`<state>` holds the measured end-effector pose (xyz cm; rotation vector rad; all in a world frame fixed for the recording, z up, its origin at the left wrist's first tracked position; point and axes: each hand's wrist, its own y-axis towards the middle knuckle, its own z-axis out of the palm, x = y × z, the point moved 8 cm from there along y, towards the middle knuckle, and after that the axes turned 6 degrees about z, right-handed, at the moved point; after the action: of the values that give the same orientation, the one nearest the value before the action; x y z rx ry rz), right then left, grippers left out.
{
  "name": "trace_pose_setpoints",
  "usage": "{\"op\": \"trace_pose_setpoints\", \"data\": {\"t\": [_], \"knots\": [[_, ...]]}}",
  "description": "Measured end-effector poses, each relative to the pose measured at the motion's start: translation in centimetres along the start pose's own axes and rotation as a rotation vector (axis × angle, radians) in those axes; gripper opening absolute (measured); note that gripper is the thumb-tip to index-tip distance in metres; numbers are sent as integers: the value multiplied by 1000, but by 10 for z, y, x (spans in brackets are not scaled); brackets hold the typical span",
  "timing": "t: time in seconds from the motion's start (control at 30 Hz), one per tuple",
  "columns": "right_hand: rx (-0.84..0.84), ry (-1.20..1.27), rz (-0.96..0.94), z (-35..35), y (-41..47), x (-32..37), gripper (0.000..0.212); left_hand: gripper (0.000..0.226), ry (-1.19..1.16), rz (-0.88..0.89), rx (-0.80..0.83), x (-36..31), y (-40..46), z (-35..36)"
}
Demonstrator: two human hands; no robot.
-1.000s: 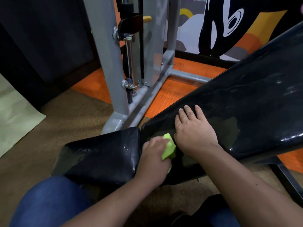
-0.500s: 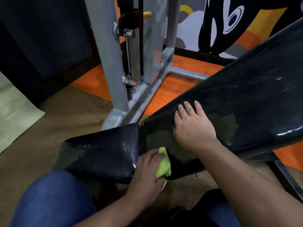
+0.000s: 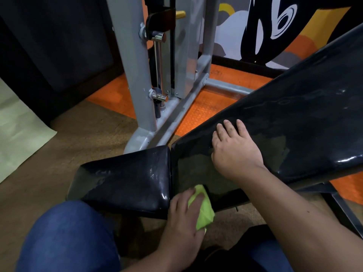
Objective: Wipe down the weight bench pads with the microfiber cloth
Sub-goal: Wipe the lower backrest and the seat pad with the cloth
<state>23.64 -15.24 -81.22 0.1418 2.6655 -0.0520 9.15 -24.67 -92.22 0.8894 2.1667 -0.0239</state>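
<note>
A black weight bench fills the lower middle and right of the head view. Its short seat pad lies flat; its long back pad slopes up to the right. My left hand grips a bunched lime-green microfiber cloth at the near lower corner of the back pad, beside the gap between the two pads. My right hand rests flat, fingers spread, on the back pad's lower part. Both pads shine with smears.
A grey steel machine frame with chrome pins stands just behind the seat pad. Orange rubber flooring lies under it, brown carpet nearer. My blue-jeaned knee is at bottom left. A painted wall is behind.
My left hand has slid the cloth down toward me, from beside my right hand to the back pad's near lower edge. My right hand has stayed pressed on the pad.
</note>
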Motion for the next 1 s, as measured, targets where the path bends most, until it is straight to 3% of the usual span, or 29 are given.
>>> {"op": "trace_pose_setpoints", "data": {"t": [0.07, 0.23, 0.37, 0.5, 0.7, 0.87, 1.0], "knots": [[0, 7, 1, 0, 0, 0, 60, 76, 22, 20, 43, 17, -7, -4], [-10, 8, -2, -1, 0, 1, 60, 70, -12, -103, -87, 13, 26, -14], [6, 4, -5, -2, -1, 1, 61, 70, 5, -3, 42, 19, 6, -8], [5, 13, -8, -3, 1, 1, 61, 60, -45, -212, -101, 43, 40, -28], [32, 16, -7, -1, -1, 0, 60, 68, -54, -92, 40, 33, 28, -20], [38, 13, -61, 2, 1, 10, 60, 53, -41, -212, -99, 42, 72, -35], [58, -6, -133, 8, -2, 24, 60, 62, -27, -90, -14, 31, 60, -30]]}}
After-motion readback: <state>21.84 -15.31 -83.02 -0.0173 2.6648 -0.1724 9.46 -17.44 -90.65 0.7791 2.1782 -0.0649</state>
